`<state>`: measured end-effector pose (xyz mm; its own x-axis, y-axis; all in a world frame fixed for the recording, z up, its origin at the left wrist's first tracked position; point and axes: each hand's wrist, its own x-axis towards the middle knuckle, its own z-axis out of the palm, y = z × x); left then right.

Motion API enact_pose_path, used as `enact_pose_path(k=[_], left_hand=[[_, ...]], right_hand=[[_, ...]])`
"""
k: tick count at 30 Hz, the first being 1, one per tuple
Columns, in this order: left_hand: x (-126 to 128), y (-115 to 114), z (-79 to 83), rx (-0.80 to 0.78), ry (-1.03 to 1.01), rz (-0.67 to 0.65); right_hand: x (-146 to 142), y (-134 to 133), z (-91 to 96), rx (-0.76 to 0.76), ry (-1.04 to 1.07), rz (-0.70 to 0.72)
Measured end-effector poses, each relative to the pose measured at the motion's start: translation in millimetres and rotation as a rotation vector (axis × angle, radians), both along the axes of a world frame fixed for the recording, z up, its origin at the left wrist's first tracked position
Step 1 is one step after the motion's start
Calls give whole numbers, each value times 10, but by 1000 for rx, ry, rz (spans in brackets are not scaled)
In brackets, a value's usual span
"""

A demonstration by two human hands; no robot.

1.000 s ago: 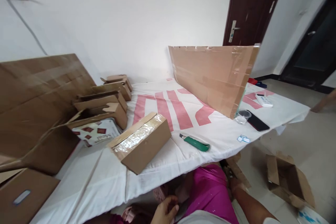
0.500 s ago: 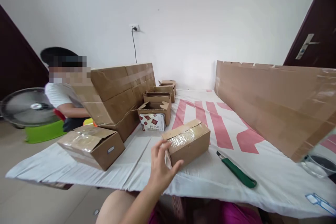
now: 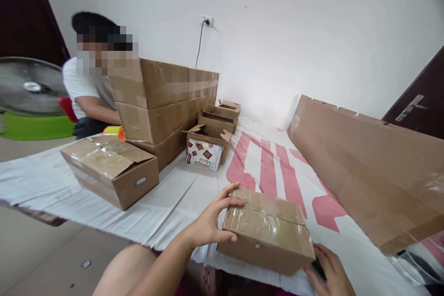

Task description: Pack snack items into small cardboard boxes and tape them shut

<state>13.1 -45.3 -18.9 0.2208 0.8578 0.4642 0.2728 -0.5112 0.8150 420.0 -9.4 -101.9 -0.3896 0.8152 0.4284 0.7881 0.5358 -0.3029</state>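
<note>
Cardboard, brown, w/ clear tape over the top: a small taped box (image 3: 267, 231) sits at the near edge of the cloth-covered table (image 3: 180, 194), slightly skewed, right in front of the person. Left hand (image 3: 208, 224) grips its left end, fingers spread over the top edge, thumb low on the side. Right hand (image 3: 328, 275) is at the box's near-right corner, fingers curled by smth dark there; can't tell if they're closed on the box or just touching it. Step in hand, as I read it: getting the box squared up and steadied btwn both hands. Next move calls for a firm hold on both ends, esp. the right, since the box is close to the table edge. Further back on the left are a bigger box (image 3: 111, 171), stacked cartons (image 3: 163, 101) and an open box (image 3: 208, 145) w/ a printed pack in it. A long cardboard panel (image 3: 367, 166) stands on the right. Another person (image 3: 86, 97) sits behind the cartons, near a fan (image 3: 31, 87).
</note>
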Motion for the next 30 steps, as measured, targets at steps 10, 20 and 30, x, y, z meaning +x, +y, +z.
enact_pose_path(k=[10,20,30], left_hand=[[116,-14,-241,-50,-323,20],[107,19,-239,-59,-346,36],[89,23,-298,-44,-338,12]], right_hand=[[8,842,697,-89,-113,-207],[-1590,311,1945,172,-472,585],[-1303,285,2051,254,-737,512]])
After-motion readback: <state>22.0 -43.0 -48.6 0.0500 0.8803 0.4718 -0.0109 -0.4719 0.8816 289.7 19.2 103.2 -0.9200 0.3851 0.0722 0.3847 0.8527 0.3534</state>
